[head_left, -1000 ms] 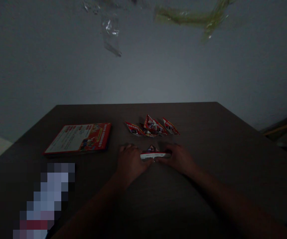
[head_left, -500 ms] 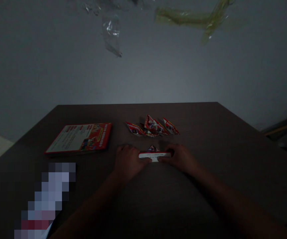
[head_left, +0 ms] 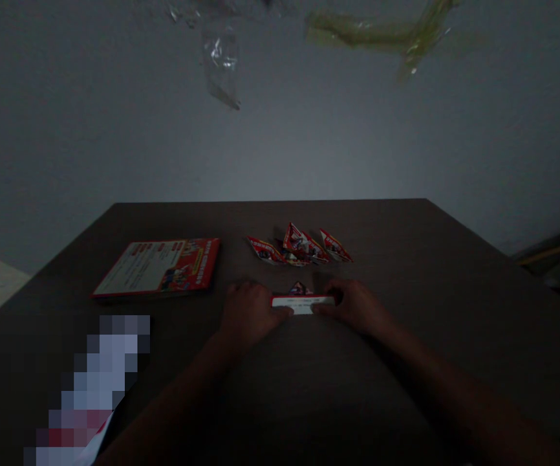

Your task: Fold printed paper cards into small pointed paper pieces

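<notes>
A folded piece of printed paper [head_left: 302, 305], with a white underside and a red edge, lies across the middle of the table. Its left end is pinched by my left hand [head_left: 251, 309], with the thumb along the front fold. My right hand [head_left: 357, 309] grips the right end the same way. Behind the fold, a small pointed printed part [head_left: 299, 288] sticks up; whether it belongs to the same paper I cannot tell. Just beyond my hands sits a cluster of several pointed, folded red printed paper pieces [head_left: 295, 243].
To the left lies a flat stack of red-and-white printed sheets or a booklet [head_left: 151, 268]. A pixelated pale object [head_left: 100, 382] is near my left forearm. The dark wooden table [head_left: 454, 272] meets a wall [head_left: 357, 142] bearing yellowish tape [head_left: 357, 31] and clear plastic [head_left: 222, 61].
My thumbs have slid slightly apart along the front fold, baring more of its white middle. The whole view has shifted a little; the other things stay in place.
</notes>
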Available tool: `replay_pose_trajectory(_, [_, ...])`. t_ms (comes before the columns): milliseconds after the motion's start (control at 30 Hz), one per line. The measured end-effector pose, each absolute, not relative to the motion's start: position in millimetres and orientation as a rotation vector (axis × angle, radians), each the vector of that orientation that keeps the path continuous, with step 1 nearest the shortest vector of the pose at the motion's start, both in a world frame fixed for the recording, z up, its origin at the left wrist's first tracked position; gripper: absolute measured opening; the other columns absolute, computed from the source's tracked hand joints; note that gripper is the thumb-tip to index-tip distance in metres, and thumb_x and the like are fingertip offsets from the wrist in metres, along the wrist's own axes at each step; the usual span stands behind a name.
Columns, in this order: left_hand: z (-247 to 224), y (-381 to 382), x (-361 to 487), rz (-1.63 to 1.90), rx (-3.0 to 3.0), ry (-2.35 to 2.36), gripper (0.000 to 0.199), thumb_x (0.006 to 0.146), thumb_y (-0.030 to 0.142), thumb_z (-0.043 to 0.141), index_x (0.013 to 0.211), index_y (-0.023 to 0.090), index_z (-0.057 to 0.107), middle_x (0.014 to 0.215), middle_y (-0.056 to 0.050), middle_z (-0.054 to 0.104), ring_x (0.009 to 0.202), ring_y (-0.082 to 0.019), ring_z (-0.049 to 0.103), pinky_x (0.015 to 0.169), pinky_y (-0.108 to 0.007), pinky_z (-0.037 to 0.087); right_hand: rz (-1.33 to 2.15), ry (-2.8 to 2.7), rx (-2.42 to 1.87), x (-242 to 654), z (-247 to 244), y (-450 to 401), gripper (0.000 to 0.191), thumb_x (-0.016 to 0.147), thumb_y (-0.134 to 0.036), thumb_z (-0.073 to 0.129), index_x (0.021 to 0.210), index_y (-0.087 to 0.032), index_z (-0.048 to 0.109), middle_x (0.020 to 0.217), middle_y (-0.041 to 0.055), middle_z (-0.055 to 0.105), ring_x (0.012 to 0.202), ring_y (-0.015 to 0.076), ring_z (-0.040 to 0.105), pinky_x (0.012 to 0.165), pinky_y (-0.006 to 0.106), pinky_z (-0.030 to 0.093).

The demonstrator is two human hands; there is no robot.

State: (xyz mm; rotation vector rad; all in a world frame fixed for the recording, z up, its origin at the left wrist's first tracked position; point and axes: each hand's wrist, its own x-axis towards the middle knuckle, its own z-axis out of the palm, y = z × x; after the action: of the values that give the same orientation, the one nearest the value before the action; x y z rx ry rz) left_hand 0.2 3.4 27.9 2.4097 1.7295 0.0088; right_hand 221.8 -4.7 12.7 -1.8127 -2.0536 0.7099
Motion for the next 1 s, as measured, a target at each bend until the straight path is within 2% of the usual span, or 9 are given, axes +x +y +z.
replay_pose_trajectory(333, [33, 8, -6, -0.03, 2.343, 1.708, 0.042, 0.071, 0.058, 0.054, 0.075, 0.02, 0.071, 0.081, -0.009, 0.069, 0.08, -0.026, 0.061, 0.073, -0.037, 0.039, 0.745, -2.039, -1.812, 224, 14, -5, 0.029, 0.066, -0.041, 0.07, 0.085, -0.02, 0.066, 0.071, 0.0008, 0.065, 0.062, 0.0151, 0.059, 0.052, 0.024, 0.036])
replay_pose_trajectory(667, [38, 10, -9, -0.04, 2.29, 1.666, 0.037, 0.071, 0.053, 0.054, 0.076, 0.022, 0.073, 0.07, -0.006, 0.068, 0.071, -0.023, 0.062, 0.067, -0.033, 0.04, 0.76, -2.04, -1.792, 228, 15, -5, 0.031, 0.065, -0.042, 0.07, 0.087, -0.019, 0.066, 0.075, 0.0022, 0.066, 0.064, 0.0158, 0.059, 0.053, 0.024, 0.037])
replay_pose_trajectory(1000, [41, 10, -11, -0.098, 2.282, 1.626, 0.033, 0.073, 0.048, 0.052, 0.081, 0.025, 0.074, 0.078, -0.006, 0.071, 0.076, -0.023, 0.063, 0.07, -0.033, 0.041, 0.806, -2.022, -1.792, 235, 13, -5, 0.029, 0.065, -0.039, 0.07, 0.083, -0.017, 0.064, 0.07, 0.0003, 0.064, 0.061, 0.0139, 0.057, 0.051, 0.022, 0.037])
